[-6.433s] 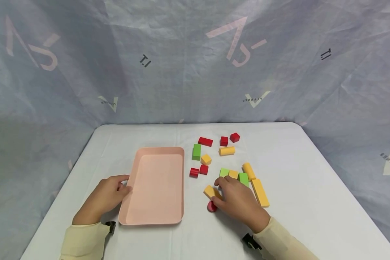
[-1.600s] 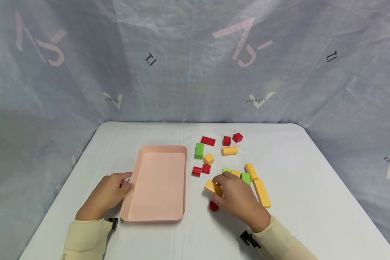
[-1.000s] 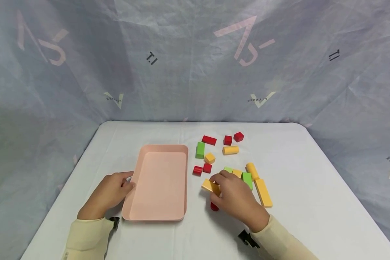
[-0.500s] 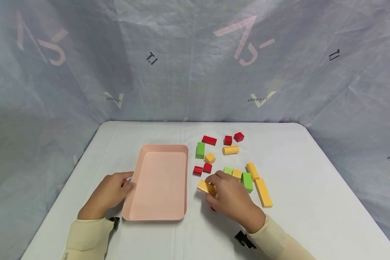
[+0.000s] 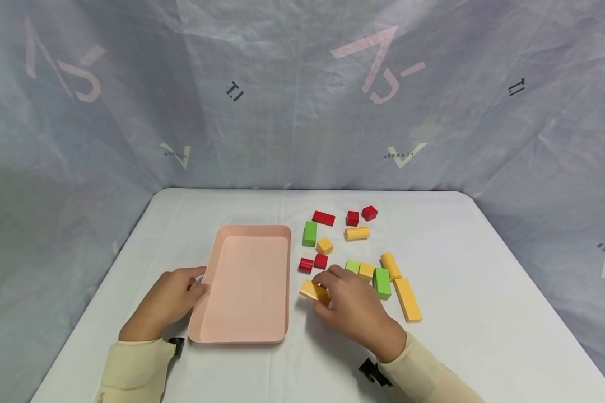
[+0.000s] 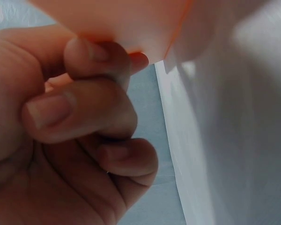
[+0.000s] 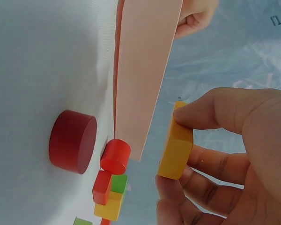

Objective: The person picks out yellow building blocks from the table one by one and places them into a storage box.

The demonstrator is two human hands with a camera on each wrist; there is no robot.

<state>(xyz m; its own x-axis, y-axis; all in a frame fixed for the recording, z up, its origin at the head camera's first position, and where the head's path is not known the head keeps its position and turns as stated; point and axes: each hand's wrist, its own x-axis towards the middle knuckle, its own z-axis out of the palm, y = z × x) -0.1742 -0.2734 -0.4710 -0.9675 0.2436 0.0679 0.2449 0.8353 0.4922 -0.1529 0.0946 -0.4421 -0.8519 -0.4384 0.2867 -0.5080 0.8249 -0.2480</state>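
My right hand (image 5: 355, 305) pinches a yellow block (image 5: 313, 291) between thumb and fingers, held above the table just right of the pink tray (image 5: 287, 291). In the right wrist view the block (image 7: 176, 145) is seen raised clear of the cloth, with a dark red cylinder (image 7: 71, 141) standing below. The right hand hides that cylinder in the head view. My left hand (image 5: 168, 299) grips the tray's left rim. The left wrist view shows its curled fingers (image 6: 91, 110) against the tray wall (image 6: 126, 23).
Right of the tray lie a small red cylinder (image 5: 306, 265), a red cube (image 5: 321, 261), a yellow cube (image 5: 325, 245) and a green block (image 5: 310, 234). Farther back is a red block (image 5: 324, 218). A long yellow block (image 5: 408, 300) and a green block (image 5: 382, 283) lie beyond the right hand.
The right hand has lifted the yellow block from the table and carried it left toward the tray, covering the dark red cylinder in the head view. The left hand stays on the rim.
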